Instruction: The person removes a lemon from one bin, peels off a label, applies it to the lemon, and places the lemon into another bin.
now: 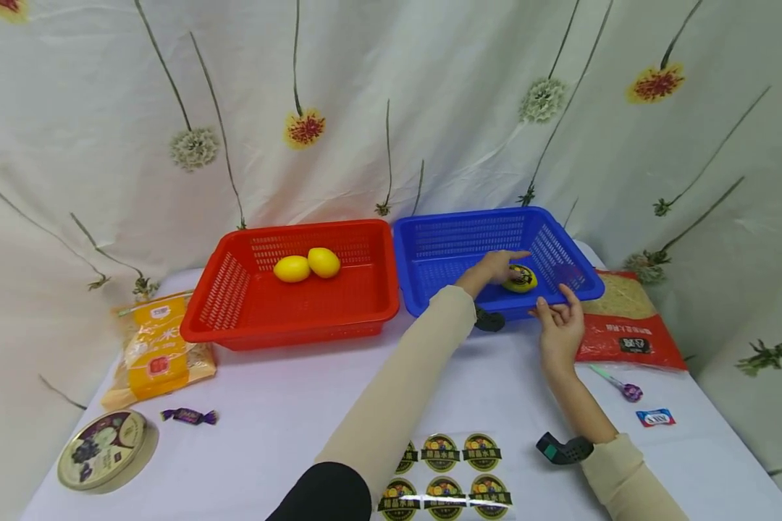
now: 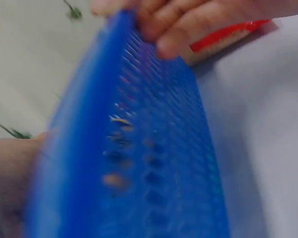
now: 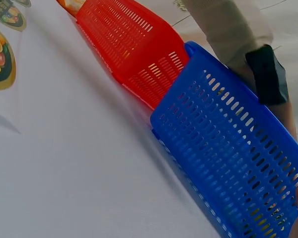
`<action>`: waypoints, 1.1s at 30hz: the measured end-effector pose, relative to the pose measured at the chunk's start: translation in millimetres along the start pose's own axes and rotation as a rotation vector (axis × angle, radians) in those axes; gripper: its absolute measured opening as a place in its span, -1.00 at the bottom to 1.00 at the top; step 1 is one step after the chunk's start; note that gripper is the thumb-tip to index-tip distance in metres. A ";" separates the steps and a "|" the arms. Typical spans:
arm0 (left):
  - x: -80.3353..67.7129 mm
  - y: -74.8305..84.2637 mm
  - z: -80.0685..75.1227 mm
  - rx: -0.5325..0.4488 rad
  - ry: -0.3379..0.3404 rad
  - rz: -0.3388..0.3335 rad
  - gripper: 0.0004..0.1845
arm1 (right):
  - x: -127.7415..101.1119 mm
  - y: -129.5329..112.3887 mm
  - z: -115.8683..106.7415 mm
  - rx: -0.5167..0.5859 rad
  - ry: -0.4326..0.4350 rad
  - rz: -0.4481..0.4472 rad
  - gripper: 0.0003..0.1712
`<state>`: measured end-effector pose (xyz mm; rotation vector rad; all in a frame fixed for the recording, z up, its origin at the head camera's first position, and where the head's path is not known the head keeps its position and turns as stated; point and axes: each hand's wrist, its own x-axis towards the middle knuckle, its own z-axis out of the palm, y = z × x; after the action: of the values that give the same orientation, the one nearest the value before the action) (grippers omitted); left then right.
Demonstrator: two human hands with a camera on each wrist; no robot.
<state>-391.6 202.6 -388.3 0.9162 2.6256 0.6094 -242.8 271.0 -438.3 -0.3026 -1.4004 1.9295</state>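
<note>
A blue basket (image 1: 463,221) stands at the back right of the white table. Inside it lies a yellow lemon (image 1: 521,279) with a dark round sticker on top. My left hand (image 1: 495,268) reaches into the basket, and its straight fingers rest over the lemon. My right hand (image 1: 558,318) holds the basket's front rim, thumb up at the edge. In the left wrist view the blue basket wall (image 2: 154,148) fills the frame, blurred, with the right hand's fingers (image 2: 174,25) curled on its rim. The right wrist view shows the blue basket (image 3: 228,144) from outside.
A red basket (image 1: 287,318) to the left holds two plain lemons (image 1: 292,269). A sticker sheet (image 1: 452,474) lies near the front edge. A red bag (image 1: 625,325), a lollipop (image 1: 619,383) and a small packet (image 1: 654,417) lie at right. A yellow bag (image 1: 156,347), a candy (image 1: 189,416) and a round tin (image 1: 104,449) lie at left.
</note>
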 end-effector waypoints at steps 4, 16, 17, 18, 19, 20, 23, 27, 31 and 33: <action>-28.6 -14.4 -20.3 -0.033 0.112 0.173 -0.44 | -1.6 -0.8 0.1 -0.023 -0.007 0.002 -0.48; -241.4 -90.3 -64.4 -0.421 0.381 0.217 -0.46 | 0.2 -19.2 -2.2 -0.223 0.049 0.053 -0.50; -257.9 -98.5 -63.1 -0.432 0.426 0.205 -0.47 | -0.8 -20.7 -1.5 -0.252 0.056 0.051 -0.54; -273.5 -106.4 -61.1 -0.441 0.481 0.188 -0.49 | -2.3 -22.0 -0.4 -0.268 0.061 0.049 -0.57; -287.9 -114.1 -58.8 -0.447 0.542 0.162 -0.51 | -4.7 -23.5 1.5 -0.281 0.056 0.033 -0.61; -301.0 -122.0 -55.8 -0.447 0.606 0.130 -0.53 | -7.5 -24.2 3.9 -0.287 0.041 0.006 -0.65; -333.3 -140.6 -47.4 -0.450 0.757 -0.028 -0.53 | -19.9 -32.7 19.8 -0.265 -0.056 -0.122 -0.71; -357.6 -160.7 -36.8 -0.536 0.799 -0.270 -0.39 | -36.5 -48.9 57.0 -0.242 -0.254 -0.340 -0.69; -363.7 -177.8 -30.1 -0.735 0.891 -0.391 -0.36 | -45.1 -49.0 106.6 -0.296 -0.423 -0.457 -0.66; -363.3 -184.3 -28.2 -0.859 0.990 -0.395 -0.42 | -44.8 -38.9 134.6 -0.313 -0.515 -0.469 -0.63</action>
<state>-224.6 -169.7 -404.0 -0.2584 2.5826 2.2256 -271.3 148.7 -361.7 0.3836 -1.9055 1.4459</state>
